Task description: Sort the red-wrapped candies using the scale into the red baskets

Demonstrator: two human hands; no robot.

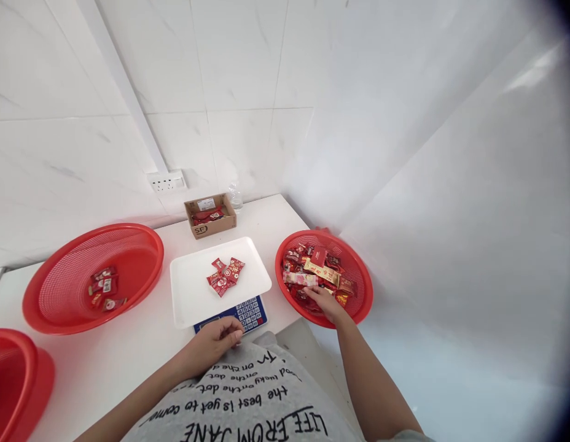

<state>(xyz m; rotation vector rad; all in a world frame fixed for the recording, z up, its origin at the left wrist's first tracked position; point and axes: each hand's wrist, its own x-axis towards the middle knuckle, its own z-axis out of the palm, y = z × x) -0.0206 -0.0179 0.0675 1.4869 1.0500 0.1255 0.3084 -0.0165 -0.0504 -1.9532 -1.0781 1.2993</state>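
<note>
My right hand is inside the red basket on the right. Its fingers reach out over the wrapped candies and touch them, with no packet clearly gripped. My left hand rests at the front edge of the digital scale, fingers loosely curled and nothing visible in them. On the scale lies a white tray, which holds a few red candy packets. Red, pink and gold wrappers fill much of the right basket.
A larger red basket with several packets stands left of the tray. Another red basket is cut off at lower left. Behind the tray are a cardboard box of red packets and a clear plastic bottle. Walls bound the white table.
</note>
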